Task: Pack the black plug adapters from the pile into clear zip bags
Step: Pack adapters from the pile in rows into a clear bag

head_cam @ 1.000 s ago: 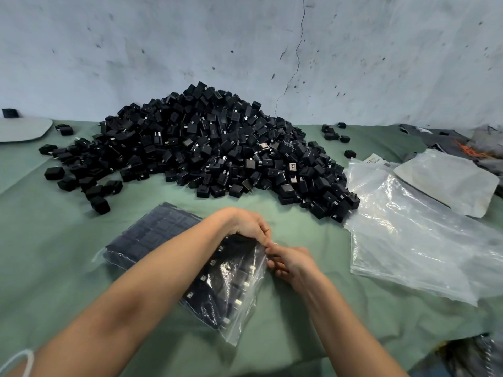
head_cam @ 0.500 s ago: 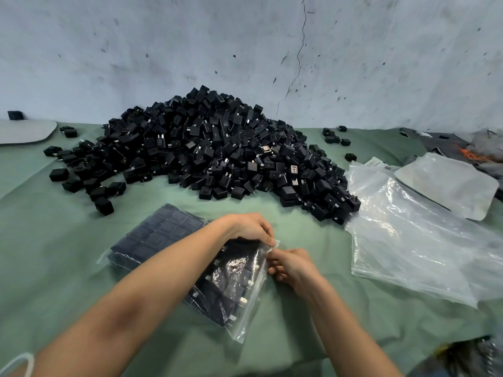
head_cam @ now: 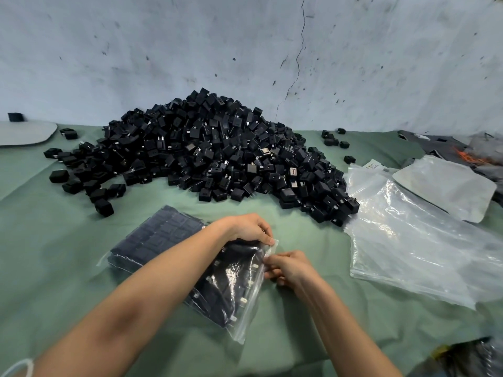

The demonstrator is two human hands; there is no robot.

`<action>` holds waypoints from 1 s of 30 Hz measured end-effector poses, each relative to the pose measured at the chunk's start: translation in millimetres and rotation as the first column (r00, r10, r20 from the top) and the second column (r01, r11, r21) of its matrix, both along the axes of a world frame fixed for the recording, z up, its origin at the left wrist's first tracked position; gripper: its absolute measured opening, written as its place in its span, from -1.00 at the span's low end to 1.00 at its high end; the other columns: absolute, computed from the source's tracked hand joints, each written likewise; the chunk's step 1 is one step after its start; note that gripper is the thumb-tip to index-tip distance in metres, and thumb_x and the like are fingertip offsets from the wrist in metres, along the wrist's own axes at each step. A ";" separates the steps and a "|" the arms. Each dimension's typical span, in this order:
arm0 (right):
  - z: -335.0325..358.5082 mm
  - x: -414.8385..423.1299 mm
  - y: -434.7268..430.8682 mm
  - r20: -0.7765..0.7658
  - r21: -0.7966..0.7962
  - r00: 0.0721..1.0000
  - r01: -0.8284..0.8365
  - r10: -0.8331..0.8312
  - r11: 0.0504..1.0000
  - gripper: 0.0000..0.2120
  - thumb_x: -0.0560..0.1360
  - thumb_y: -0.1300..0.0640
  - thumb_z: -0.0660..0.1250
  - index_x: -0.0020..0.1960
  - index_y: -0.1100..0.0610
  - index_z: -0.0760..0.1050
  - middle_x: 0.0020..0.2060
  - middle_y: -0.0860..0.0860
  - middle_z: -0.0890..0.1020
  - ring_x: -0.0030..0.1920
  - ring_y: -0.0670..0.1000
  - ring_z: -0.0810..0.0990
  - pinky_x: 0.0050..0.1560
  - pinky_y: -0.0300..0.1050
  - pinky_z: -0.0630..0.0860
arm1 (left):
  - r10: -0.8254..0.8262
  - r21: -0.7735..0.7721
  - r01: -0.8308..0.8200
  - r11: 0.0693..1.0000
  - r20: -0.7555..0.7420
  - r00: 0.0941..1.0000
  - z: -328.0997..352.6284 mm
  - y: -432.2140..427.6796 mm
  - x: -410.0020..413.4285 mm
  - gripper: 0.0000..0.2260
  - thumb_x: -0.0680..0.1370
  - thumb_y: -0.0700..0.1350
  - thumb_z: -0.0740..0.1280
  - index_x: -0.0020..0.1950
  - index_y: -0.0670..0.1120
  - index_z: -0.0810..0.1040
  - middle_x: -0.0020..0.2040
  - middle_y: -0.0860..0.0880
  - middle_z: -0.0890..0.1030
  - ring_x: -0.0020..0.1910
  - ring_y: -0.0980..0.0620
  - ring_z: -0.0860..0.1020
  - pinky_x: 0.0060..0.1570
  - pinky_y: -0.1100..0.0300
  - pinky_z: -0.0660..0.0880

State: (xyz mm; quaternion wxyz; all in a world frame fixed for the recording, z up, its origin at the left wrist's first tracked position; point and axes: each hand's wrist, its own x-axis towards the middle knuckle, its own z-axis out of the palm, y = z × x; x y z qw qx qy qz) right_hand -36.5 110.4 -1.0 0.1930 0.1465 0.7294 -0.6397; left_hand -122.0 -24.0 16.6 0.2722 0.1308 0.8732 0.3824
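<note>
Your left hand pinched the top corner of a filled zip bag of black adapters lying on the green-covered table, while your right hand pinched its zip edge just below. Behind lay the pile of adapters; empty clear bags lay to the right.

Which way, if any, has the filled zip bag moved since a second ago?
No: the filled zip bag lies equally near the adapter pile as before.

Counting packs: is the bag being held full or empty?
Full: adapters fill the zip bag; left hand and right hand pinch its mouth.
</note>
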 end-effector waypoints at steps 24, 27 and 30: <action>1.5 9.4 1.0 -0.023 0.069 0.973 -0.226 0.228 0.972 -0.93 0.42 0.36 0.32 -0.20 0.35 0.57 -0.56 0.07 0.57 -0.60 -0.09 0.50 -0.57 -0.29 0.39 | 0.107 0.088 -0.100 0.991 -0.070 0.992 -4.8 -5.0 -5.5 -0.91 0.51 -0.12 0.44 -0.19 -0.05 0.62 -0.27 0.03 0.56 -0.25 0.10 0.50 -0.22 0.24 0.43; 0.5 9.1 1.6 -0.023 0.050 0.975 -0.219 0.220 0.974 -0.95 0.45 0.40 0.33 -0.18 0.38 0.54 -0.58 0.08 0.56 -0.61 -0.09 0.51 -0.56 -0.30 0.43 | 0.107 0.092 -0.101 0.991 -0.065 0.992 -8.5 -3.1 -6.0 -0.90 0.50 -0.12 0.45 -0.21 -0.04 0.61 -0.31 0.04 0.55 -0.27 0.09 0.49 -0.19 0.22 0.44; 1.2 11.4 4.6 -0.006 0.022 0.969 -0.247 0.248 0.969 -0.91 0.47 0.35 0.35 -0.21 0.35 0.55 -0.52 0.12 0.59 -0.56 -0.05 0.55 -0.54 -0.28 0.47 | 0.131 0.102 -0.122 0.987 -0.082 0.988 -9.5 -3.7 -7.2 -0.93 0.50 -0.12 0.45 -0.17 -0.06 0.63 -0.28 0.02 0.56 -0.24 0.08 0.49 -0.18 0.22 0.45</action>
